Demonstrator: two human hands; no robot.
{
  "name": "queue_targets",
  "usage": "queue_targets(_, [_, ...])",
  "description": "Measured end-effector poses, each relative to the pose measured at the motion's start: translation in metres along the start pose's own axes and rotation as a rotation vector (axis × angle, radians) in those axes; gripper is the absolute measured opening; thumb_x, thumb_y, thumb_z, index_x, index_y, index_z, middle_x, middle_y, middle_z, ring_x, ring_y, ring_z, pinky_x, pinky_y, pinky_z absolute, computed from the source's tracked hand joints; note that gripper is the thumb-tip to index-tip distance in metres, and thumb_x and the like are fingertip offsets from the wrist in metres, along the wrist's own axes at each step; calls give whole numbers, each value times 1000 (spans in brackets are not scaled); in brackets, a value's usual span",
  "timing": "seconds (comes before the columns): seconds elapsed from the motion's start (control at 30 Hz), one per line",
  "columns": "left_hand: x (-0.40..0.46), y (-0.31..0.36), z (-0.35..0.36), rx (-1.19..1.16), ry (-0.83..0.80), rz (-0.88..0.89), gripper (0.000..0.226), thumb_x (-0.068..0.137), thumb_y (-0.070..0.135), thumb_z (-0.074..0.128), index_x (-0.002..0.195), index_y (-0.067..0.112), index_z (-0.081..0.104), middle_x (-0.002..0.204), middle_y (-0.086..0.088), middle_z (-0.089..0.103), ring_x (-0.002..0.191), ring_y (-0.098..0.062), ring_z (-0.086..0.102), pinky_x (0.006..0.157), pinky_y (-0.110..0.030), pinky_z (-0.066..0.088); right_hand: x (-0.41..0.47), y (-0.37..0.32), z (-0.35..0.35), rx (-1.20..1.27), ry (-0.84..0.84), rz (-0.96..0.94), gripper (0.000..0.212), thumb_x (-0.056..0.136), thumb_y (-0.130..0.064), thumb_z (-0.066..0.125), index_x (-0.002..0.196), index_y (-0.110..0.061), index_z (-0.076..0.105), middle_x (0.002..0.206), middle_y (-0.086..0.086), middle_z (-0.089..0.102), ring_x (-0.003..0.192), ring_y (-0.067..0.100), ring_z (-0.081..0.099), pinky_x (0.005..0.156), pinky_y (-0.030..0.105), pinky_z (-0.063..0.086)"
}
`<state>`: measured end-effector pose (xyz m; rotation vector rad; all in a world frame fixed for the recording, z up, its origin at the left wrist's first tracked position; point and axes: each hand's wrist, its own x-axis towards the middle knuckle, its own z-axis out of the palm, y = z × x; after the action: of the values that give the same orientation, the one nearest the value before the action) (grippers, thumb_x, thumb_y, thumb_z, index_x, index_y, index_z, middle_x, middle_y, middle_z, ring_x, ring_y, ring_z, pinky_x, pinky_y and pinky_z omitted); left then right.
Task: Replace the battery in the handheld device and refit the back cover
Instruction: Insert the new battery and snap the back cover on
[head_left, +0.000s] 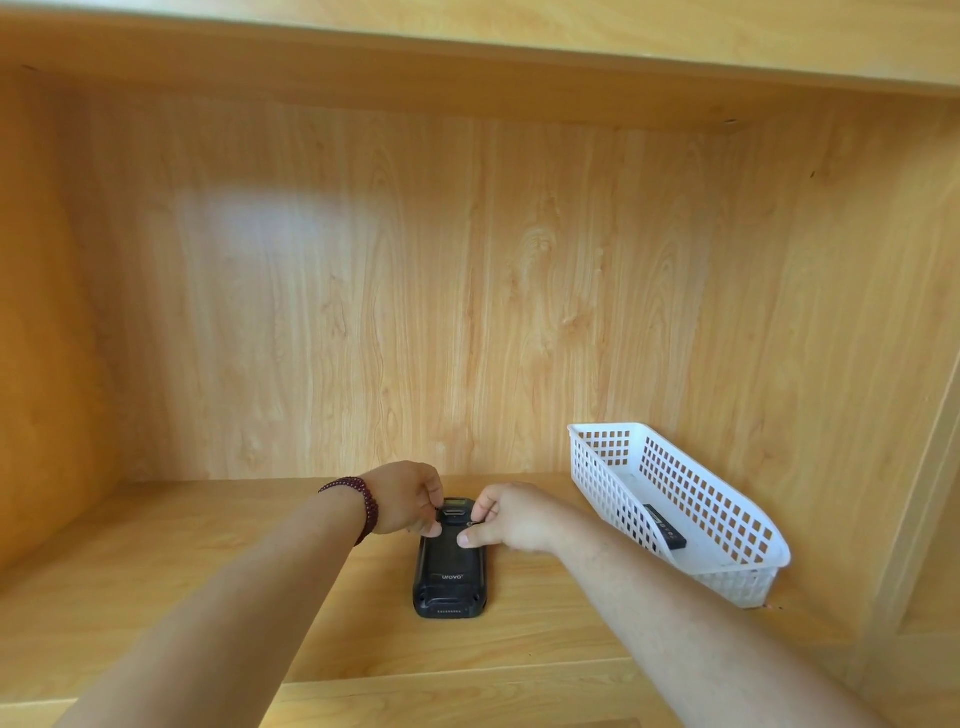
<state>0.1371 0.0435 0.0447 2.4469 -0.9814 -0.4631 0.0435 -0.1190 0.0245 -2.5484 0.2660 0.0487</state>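
1. Black urovo handheld device (453, 564) face down on the wooden shelf (208, 597), back cover (451, 558) uppermost and seemingly seated, long axis pointing away toward the back panel.
2. Left hand (408, 499) at the far left corner, fingers curled round the top edge; right hand (511, 517) at the far right, thumb flat on the cover, fingers curled over the top edge. Both gripping the device, neither spread wide.
3. Step in hand, as judged: working the latch near the far end. Whether freeing or locking the cover, cannot tell.
4. Best done with even thumb pressure on both sides, body pinned flat to stop it sliding on the smooth laminate, no prying at one corner alone.
5. To the right, well apart: white perforated plastic basket (737, 525) holding a dark flat battery-like block (665, 532).
6. Around: a light wood-grain cabinet bay, back panel (415, 286) and shelf above.
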Motion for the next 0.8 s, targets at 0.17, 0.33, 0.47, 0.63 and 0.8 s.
queue_targets(0.17, [-3, -1, 2, -52, 36, -30, 28, 79, 13, 76, 101, 12, 58, 85, -1, 64, 68, -11, 56, 67, -20, 49, 1, 1, 1, 6, -3, 3, 43, 77, -48, 77, 111, -25, 63, 115, -6, 62, 102, 15, 61, 94, 36, 52])
queue_targets(0.33, [-7, 1, 6, -10, 58, -36, 26, 82, 22, 73, 105, 13, 64, 99, -5, 69, 69, -11, 59, 70, -21, 51, 1, 1, -3, 5, -11, -10, 41, 76, -50, 76, 107, -26, 64, 112, -7, 63, 87, 10, 58, 83, 29, 50])
queue_targets(0.47, [-10, 0, 9, 32, 62, -83, 29, 78, 38, 75, 97, 15, 70, 93, -6, 72, 72, -14, 63, 80, -29, 55, 0, -5, -5, -97, -2, -40, 30, 85, -48, 68, 100, -23, 61, 102, -7, 60, 83, 12, 56, 72, 28, 45])
queue_targets(0.63, [-13, 6, 11, 62, 87, -110, 28, 79, 35, 74, 97, 13, 69, 85, -2, 69, 68, -13, 60, 77, -28, 54, 0, -12, -5, -238, -19, -59, 29, 91, -49, 60, 100, -22, 55, 107, -3, 56, 92, 17, 54, 71, 29, 41])
queue_targets(0.8, [-15, 11, 14, 91, 109, -144, 31, 84, 34, 71, 103, 10, 68, 87, -2, 67, 75, -14, 60, 87, -30, 55, -1, -17, -3, -243, -12, -24, 40, 93, -45, 59, 111, -9, 62, 108, 2, 58, 90, 18, 54, 76, 31, 43])
